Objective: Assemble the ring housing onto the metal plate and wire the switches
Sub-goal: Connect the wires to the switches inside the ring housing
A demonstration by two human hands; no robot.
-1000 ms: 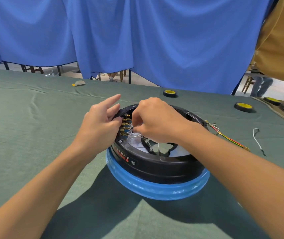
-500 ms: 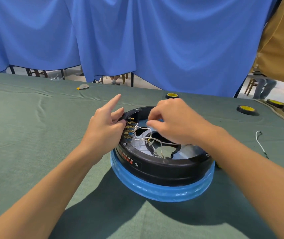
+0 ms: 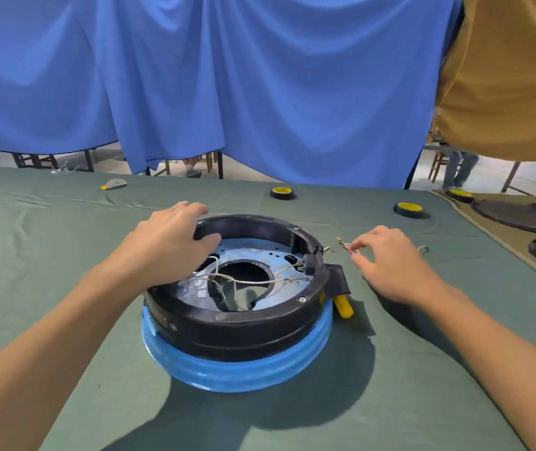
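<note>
Dull plastic and bright filmed metal on matt cloth.

The ring housing (image 3: pixel 237 323) is smooth black plastic, semi-matt, with a faint sheen along its rim. The metal plate (image 3: pixel 260 252) inside it is sheet metal under a glossy bluish film. The blue base (image 3: pixel 237 372) below it is ridged and shiny, like plastic wrap. The white wires (image 3: pixel 250 281) have a dull pale sheath. The red wire (image 3: pixel 346 247) has a smooth sheath and a brassy metal end. The yellow piece (image 3: pixel 343 305) is smooth plastic. The tablecloth (image 3: pixel 64 255) is matt green cloth, creased. The curtain (image 3: pixel 260 92) is soft, matt blue cloth.

Black ring housing (image 3: pixel 237 323) over metal plate (image 3: pixel 253 252)
</note>
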